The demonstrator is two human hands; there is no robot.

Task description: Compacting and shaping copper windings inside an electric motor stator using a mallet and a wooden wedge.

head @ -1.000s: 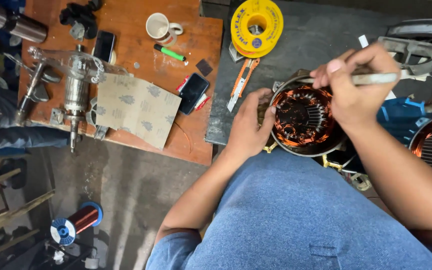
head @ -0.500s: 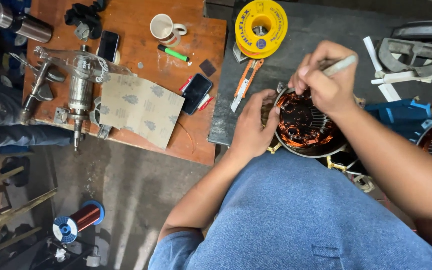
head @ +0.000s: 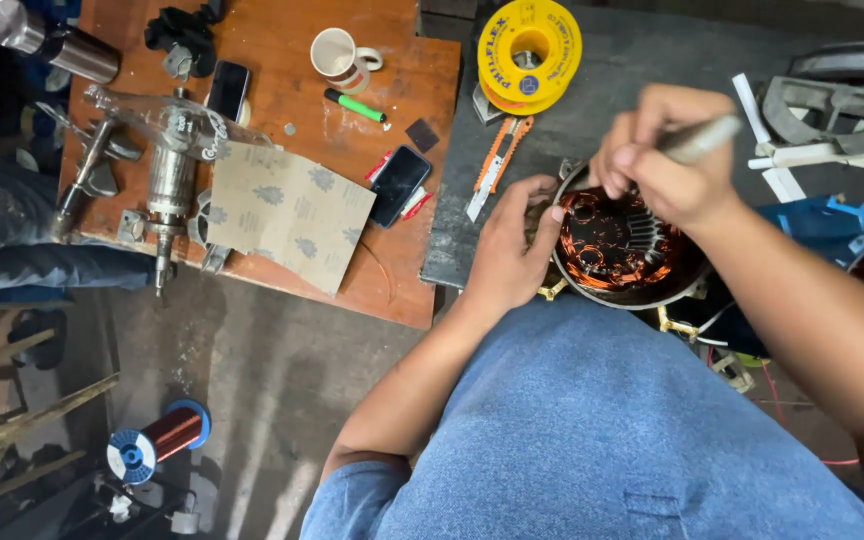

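Now lower, the right hand [head: 667, 160] — grip closed on a grey rod-like tool [head: 700, 138] — has dropped onto the copper-wound stator [head: 617, 245] at the desk [head: 472, 150] edge; the left hand [head: 512, 255] steadies its rim — winding work resumes.

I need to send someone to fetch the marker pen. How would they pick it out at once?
Start at the orange-brown wooden table on the left. Near its far right part stands a white mug; the marker pen lies just beside it. It is the only green, stick-shaped thing there, with a black cap.
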